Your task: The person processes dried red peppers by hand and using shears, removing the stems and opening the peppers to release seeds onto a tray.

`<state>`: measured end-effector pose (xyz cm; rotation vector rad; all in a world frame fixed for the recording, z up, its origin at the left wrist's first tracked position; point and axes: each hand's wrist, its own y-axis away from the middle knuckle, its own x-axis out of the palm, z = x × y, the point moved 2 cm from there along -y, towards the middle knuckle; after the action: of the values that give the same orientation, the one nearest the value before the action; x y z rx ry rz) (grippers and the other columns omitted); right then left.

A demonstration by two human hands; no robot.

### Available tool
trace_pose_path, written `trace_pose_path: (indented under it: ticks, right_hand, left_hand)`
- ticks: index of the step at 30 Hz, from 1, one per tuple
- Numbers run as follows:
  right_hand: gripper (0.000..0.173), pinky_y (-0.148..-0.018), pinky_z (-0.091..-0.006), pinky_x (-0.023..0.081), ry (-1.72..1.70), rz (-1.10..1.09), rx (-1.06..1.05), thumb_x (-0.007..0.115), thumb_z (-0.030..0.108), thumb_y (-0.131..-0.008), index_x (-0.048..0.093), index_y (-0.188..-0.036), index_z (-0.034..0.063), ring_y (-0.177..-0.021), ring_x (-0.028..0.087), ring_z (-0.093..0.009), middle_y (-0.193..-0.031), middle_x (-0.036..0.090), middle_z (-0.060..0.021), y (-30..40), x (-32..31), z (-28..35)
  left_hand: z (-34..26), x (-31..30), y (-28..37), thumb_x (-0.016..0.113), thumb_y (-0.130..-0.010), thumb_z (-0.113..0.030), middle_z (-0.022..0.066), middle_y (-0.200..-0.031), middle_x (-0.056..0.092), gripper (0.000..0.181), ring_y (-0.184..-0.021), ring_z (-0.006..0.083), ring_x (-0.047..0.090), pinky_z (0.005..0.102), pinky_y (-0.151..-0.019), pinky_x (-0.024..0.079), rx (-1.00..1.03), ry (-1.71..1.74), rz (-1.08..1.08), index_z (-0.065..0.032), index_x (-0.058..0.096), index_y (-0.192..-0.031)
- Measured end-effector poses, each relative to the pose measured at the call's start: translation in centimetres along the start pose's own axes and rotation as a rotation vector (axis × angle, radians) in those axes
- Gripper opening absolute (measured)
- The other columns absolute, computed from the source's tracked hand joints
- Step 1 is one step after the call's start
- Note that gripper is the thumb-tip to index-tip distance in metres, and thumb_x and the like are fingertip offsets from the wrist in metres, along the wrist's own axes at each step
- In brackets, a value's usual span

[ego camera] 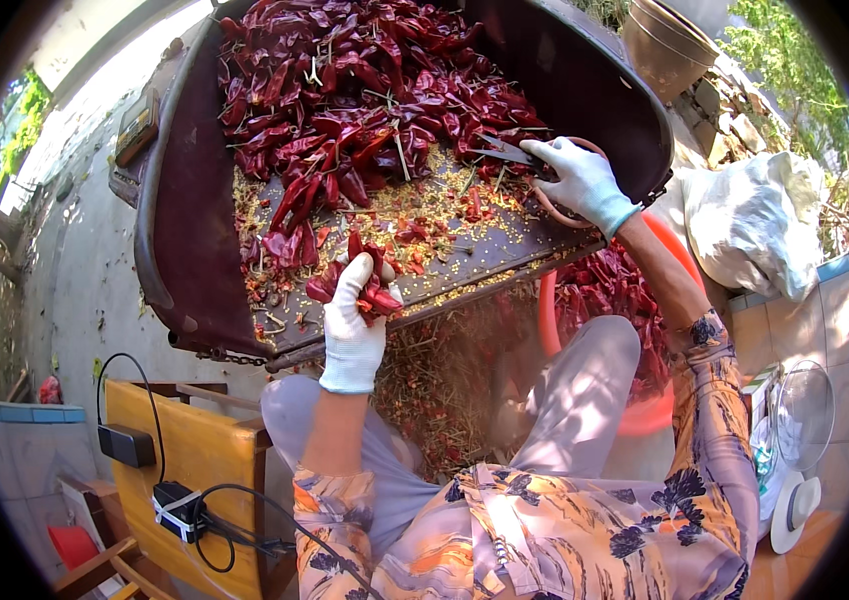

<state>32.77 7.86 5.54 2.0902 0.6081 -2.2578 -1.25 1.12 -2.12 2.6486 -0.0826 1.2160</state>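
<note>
Dried red chili peppers (379, 75) lie heaped in a dark metal cart bed (188, 187). In a white work glove, my left hand (353, 322) grips a few dried peppers (373, 296) over the bed's near edge. My right hand (574, 176), gloved the same way, holds scissors (507, 151) with pinkish handles. Their blades stand apart and point left, close to the right end of the heap. Loose yellow seeds (432, 247) and bits of stem and skin are strewn over the bed floor between my hands.
A red tub (548, 315) of peppers (612, 300) stands by my right knee. Stems and scraps (439, 375) cover the ground between my legs. A wooden chair (192, 435) with black adapters and cables is at left. A white sack (754, 217) and a brown pot (668, 49) stand at right.
</note>
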Motion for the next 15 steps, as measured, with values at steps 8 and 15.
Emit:
trace_pose_path:
  ticks: [8, 15]
  right_hand:
    - [0.049, -0.076, -0.0422, 0.052, 0.304, -0.170, 0.097, 0.073, 0.030, -0.078, 0.061, -0.123, 0.0156, -0.088, 0.063, -0.032, -0.098, 0.061, -0.0114, -1.2, 2.2, -0.6]
    - [0.025, -0.070, -0.0409, 0.053, 0.255, 0.040, -0.277, 0.062, 0.008, -0.082, 0.068, -0.105, 0.0157, -0.086, 0.063, -0.030, -0.095, 0.060, -0.0139, -3.8, 3.0, 5.8]
  left_hand:
    - [0.1, 0.4, 0.0, 0.063, -0.094, -0.023, 0.0076, -0.087, 0.068, 0.019, -0.069, 0.0181, 0.061, 0.0337, -0.063, 0.052, -0.007, -0.043, -0.012, -0.0058, 0.064, -0.101]
    - [-0.2, 0.6, 0.1, 0.063, -0.094, -0.024, 0.0073, -0.086, 0.067, 0.019, -0.072, 0.0178, 0.062, 0.0335, -0.064, 0.052, 0.007, -0.077, -0.026, -0.0062, 0.063, -0.101]
